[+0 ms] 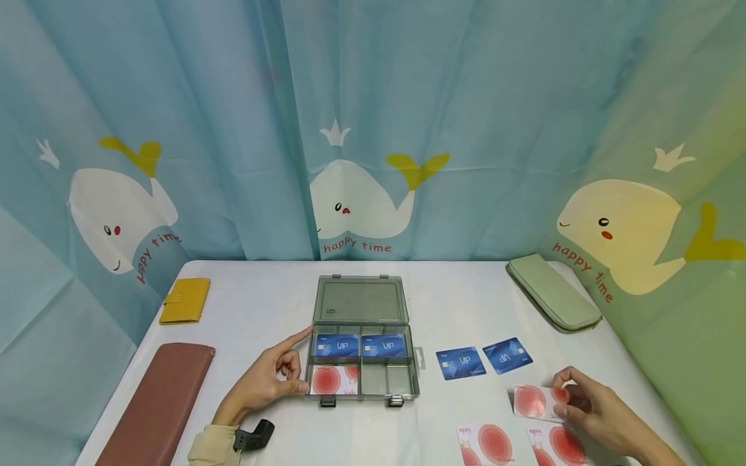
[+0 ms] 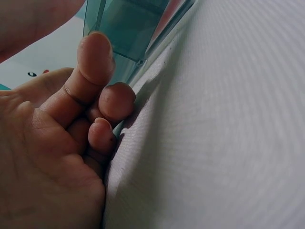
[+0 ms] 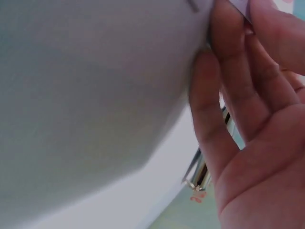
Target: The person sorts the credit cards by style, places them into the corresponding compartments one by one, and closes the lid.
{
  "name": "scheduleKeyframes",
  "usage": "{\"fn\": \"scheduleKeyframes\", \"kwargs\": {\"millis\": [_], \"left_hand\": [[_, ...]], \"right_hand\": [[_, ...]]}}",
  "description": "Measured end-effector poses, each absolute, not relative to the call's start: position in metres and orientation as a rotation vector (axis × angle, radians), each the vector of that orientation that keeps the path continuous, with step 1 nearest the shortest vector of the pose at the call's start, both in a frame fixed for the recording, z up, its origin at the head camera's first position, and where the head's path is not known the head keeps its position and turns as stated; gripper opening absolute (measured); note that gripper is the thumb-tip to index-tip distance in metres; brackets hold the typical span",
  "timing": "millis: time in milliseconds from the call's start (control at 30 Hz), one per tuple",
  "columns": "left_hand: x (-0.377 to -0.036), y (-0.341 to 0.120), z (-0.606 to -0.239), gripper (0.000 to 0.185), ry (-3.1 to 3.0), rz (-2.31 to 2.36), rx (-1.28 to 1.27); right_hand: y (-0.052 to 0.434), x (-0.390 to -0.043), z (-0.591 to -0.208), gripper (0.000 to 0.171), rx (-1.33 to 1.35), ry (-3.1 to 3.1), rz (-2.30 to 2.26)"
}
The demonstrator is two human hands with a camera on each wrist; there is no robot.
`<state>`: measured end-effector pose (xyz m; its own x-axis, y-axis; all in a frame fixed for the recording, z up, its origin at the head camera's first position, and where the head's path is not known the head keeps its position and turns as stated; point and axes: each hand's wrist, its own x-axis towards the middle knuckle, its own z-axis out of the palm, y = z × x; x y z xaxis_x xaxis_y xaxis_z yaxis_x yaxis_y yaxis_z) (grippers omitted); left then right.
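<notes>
Near front right corner of desk [image 1: 466, 291]: red-dot card [image 1: 533, 401], thin, stiff, light, likely slippery lying flat; best taken by edges. Right hand [image 1: 588, 408] pinches its right edge. Left hand [image 1: 265, 382], index extended, other fingers loosely curled, steadies organizer box [image 1: 361, 353] at centre.

Organizer box [image 1: 361, 343] translucent smooth plastic; cards [image 1: 460, 362] glossy; table [image 1: 268, 304] matt white, finely textured.

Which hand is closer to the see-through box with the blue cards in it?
Left. The left hand rests against the box's left side, index finger along its edge. The right hand is far off to the box's right, pinching a red-circle card.
</notes>
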<state>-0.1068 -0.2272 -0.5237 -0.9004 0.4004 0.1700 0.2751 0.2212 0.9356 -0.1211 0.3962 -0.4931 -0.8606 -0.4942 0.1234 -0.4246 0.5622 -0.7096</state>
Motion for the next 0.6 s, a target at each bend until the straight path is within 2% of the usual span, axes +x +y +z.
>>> {"fn": "scheduleKeyframes", "kwargs": {"millis": [267,600], "left_hand": [[-0.106,-0.227,-0.523,0.099,2.369,1.784,0.678],[-0.107,-0.226,-0.523,0.100,2.357,1.798,0.675]], "right_hand": [[0.381,-0.123,-0.480,0.032,-0.661,2.541,-1.302],[0.329,-0.127,-0.467,0.050,-0.817,2.575,-1.445]]}}
